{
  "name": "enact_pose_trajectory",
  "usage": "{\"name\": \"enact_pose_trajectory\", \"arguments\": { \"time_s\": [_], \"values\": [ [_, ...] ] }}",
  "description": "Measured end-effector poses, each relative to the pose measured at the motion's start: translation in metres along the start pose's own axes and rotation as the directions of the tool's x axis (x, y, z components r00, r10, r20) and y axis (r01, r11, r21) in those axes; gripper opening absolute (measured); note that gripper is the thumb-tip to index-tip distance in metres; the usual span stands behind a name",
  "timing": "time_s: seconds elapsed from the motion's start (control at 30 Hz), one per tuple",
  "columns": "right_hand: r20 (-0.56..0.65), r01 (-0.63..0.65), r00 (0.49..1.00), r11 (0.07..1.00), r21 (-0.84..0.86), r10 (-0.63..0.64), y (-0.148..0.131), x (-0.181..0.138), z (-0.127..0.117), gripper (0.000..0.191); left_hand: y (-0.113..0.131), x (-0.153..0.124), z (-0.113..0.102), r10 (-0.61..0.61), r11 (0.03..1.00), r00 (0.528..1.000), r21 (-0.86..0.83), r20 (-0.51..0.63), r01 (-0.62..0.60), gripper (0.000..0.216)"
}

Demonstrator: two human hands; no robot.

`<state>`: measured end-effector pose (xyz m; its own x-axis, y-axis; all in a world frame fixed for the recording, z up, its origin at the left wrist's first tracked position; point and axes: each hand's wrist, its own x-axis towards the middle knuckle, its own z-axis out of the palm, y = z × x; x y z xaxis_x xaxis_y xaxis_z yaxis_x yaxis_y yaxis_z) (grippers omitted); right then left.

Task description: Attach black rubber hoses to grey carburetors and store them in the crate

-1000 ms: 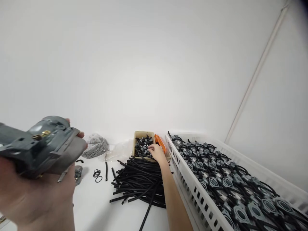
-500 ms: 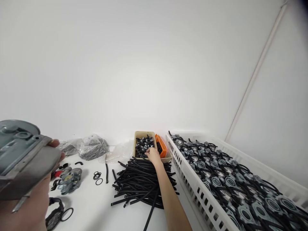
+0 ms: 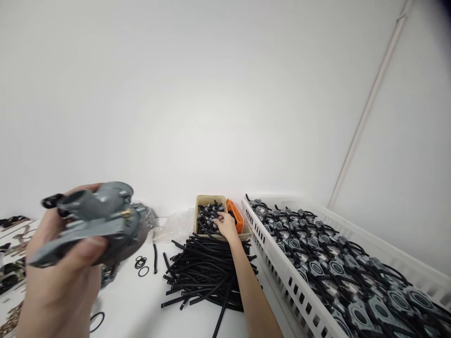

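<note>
- Head view: left hand [image 3: 63, 272], grip wrapped around a metal casting [image 3: 114, 220] above the worktop [image 3: 141, 300], has turned it; a tubular mouth [image 3: 76, 198] now shows.
- Right hand [image 3: 226, 224] stays at the cream tray [image 3: 210, 196]; cannot tell whether its bent fingers hold a black fitting [image 3: 206, 217].
- White basket [image 3: 306, 290] flanks the right forearm [image 3: 252, 281]; worktop shows left of the hose pile [image 3: 202, 270].

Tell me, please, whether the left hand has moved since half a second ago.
Yes, the left hand moved rightward in view, toward the beige bin.
</note>
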<state>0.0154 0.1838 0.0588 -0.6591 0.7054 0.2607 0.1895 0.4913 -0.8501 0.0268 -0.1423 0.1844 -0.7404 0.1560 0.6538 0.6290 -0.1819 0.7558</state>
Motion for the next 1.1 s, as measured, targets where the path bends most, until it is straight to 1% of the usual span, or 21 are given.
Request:
{"name": "enact_pose_trajectory", "arguments": {
  "time_s": [0.03, 0.07, 0.1, 0.17, 0.2, 0.23, 0.27, 0.3, 0.33, 0.37, 0.43, 0.5, 0.57, 0.7, 0.77, 0.83, 0.97, 1.1],
  "values": [
    [-0.010, 0.020, 1.000, 0.996, 0.084, -0.019, -0.010, 0.000, -0.005, 0.030, 0.003, 0.004, 0.004, 0.022, 0.999, 0.998, 0.043, -0.053, -0.020, 0.060],
    [-0.018, 0.045, 0.999, 0.985, 0.168, -0.042, -0.023, -0.002, -0.010, 0.030, 0.006, 0.007, 0.007, 0.071, 0.993, 0.994, 0.104, -0.077, -0.063, 0.064],
    [-0.030, 0.076, 0.997, 0.967, 0.245, -0.071, -0.037, -0.006, -0.017, 0.031, 0.008, 0.008, 0.010, 0.138, 0.977, 0.988, 0.172, -0.075, -0.123, 0.069],
    [-0.067, 0.147, 0.989, 0.905, 0.399, -0.131, -0.069, -0.022, -0.034, 0.032, 0.009, 0.009, 0.013, 0.280, 0.909, 0.960, 0.318, 0.013, -0.269, 0.074],
    [-0.096, 0.191, 0.982, 0.854, 0.483, -0.165, -0.086, -0.035, -0.044, 0.032, 0.009, 0.008, 0.014, 0.345, 0.857, 0.936, 0.384, 0.069, -0.344, 0.073],
    [-0.140, 0.244, 0.969, 0.694, 0.677, -0.204, -0.102, -0.051, -0.053, 0.032, 0.008, 0.008, 0.015, 0.397, 0.794, 0.909, 0.450, 0.125, -0.409, 0.069],
    [-0.158, 0.275, 0.955, 0.556, 0.784, -0.250, -0.117, -0.068, -0.061, 0.030, 0.007, 0.007, 0.015, 0.436, 0.725, 0.883, 0.513, 0.175, -0.460, 0.065],
    [-0.168, 0.299, 0.940, 0.483, 0.823, -0.297, -0.131, -0.086, -0.068, 0.025, 0.006, 0.007, 0.016, 0.466, 0.656, 0.858, 0.565, 0.218, -0.500, 0.062],
    [-0.162, 0.325, 0.920, 0.463, 0.825, -0.358, -0.143, -0.103, -0.073, 0.020, 0.006, 0.008, 0.015, 0.493, 0.595, 0.833, 0.600, 0.252, -0.534, 0.059],
    [-0.158, 0.367, 0.892, 0.473, 0.801, -0.425, -0.152, -0.119, -0.076, 0.016, 0.005, 0.008, 0.015, 0.509, 0.549, 0.815, 0.625, 0.277, -0.555, 0.057],
    [-0.157, 0.441, 0.860, 0.551, 0.709, -0.486, -0.164, -0.142, -0.077, 0.014, 0.004, 0.009, 0.014, 0.507, 0.504, 0.806, 0.653, 0.306, -0.565, 0.054],
    [-0.174, 0.492, 0.846, 0.613, 0.618, -0.504, -0.169, -0.153, -0.073, 0.017, 0.004, 0.010, 0.013, 0.488, 0.498, 0.812, 0.662, 0.321, -0.560, 0.051],
    [-0.177, 0.516, 0.837, 0.639, 0.571, -0.517, -0.168, -0.156, -0.066, 0.017, 0.006, 0.010, 0.012, 0.484, 0.497, 0.806, 0.652, 0.339, -0.573, 0.051],
    [-0.152, 0.531, 0.825, 0.654, 0.539, -0.545, -0.165, -0.153, -0.061, 0.015, 0.008, 0.009, 0.012, 0.518, 0.485, 0.765, 0.605, 0.383, -0.631, 0.050],
    [-0.157, 0.561, 0.806, 0.653, 0.509, -0.570, -0.164, -0.153, -0.062, 0.015, 0.008, 0.009, 0.012, 0.546, 0.468, 0.734, 0.579, 0.404, -0.667, 0.047],
    [-0.157, 0.598, 0.780, 0.647, 0.474, -0.605, -0.164, -0.154, -0.065, 0.015, 0.006, 0.010, 0.013, 0.554, 0.463, 0.719, 0.562, 0.420, -0.685, 0.047],
    [-0.147, 0.658, 0.732, 0.634, 0.407, -0.665, -0.164, -0.155, -0.066, 0.018, 0.005, 0.010, 0.015, 0.514, 0.463, 0.736, 0.579, 0.441, -0.671, 0.048],
    [-0.160, 0.715, 0.689, 0.626, 0.311, -0.707, -0.163, -0.154, -0.067, 0.026, 0.005, 0.009, 0.016, 0.494, 0.458, 0.742, 0.590, 0.453, -0.665, 0.047]
  ]
}}
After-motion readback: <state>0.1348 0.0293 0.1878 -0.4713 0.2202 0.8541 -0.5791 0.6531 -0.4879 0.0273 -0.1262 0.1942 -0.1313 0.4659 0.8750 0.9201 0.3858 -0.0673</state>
